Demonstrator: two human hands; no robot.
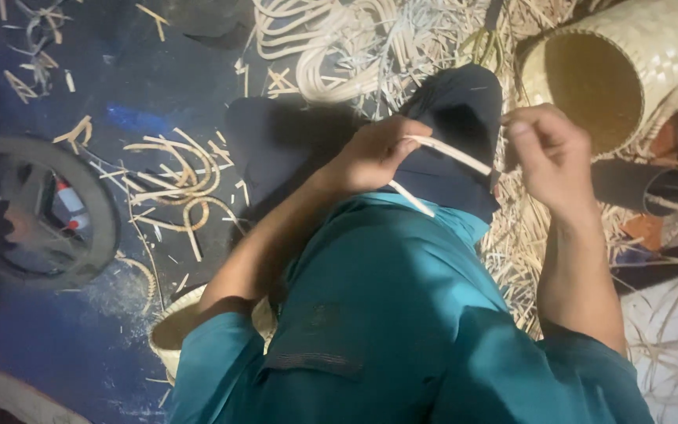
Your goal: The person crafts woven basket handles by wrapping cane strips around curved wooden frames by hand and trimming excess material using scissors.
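The person sits on a dark blue floor [80, 345] and looks down at the own lap, where a teal garment [386, 314] covers the body and a dark cloth [457, 133] lies over the knee. The left hand [374, 153] is closed around one end of a thin pale strip [449, 155], with the fingers curled tight on it, near the middle of the view. The right hand [551, 153] is just to the right of it and pinches the other end of the same strip between thumb and fingers, so the strip runs between both hands, above the dark cloth. A second piece of strip goes down from the left hand toward the teal garment. Far and to the right, a woven basket [637, 71] lies on its side with its round opening turned toward the person. Around it, many dry splinters and shavings [512, 251] cover the floor. Far in the middle there is a bundle of pale coiled strips [315, 47]. On the left side some curved strip pieces [174, 180] lie loose on the floor, and further left is a dark round wheel [41, 212]. Near the left elbow, the rim of another small woven basket [170, 330] is partly hidden by the arm.
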